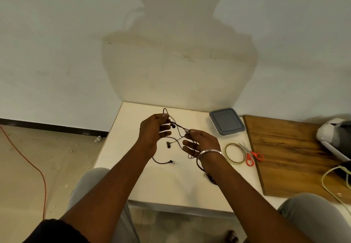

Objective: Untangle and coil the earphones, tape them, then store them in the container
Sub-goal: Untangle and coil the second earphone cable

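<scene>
Black wired earphones hang tangled between both hands above a small white table. My left hand pinches the cable near its upper loop, an earbud dangling just beside the fingers. My right hand pinches the cable at a small inline piece, its other fingers spread. The plug end lies on the table below. A roll of clear tape lies right of my right hand. The lidded grey container sits at the table's back right.
Orange-handled scissors lie against the tape roll. A wooden board adjoins the table on the right, with a white device and a yellowish cable on it. An orange cord runs across the floor at left.
</scene>
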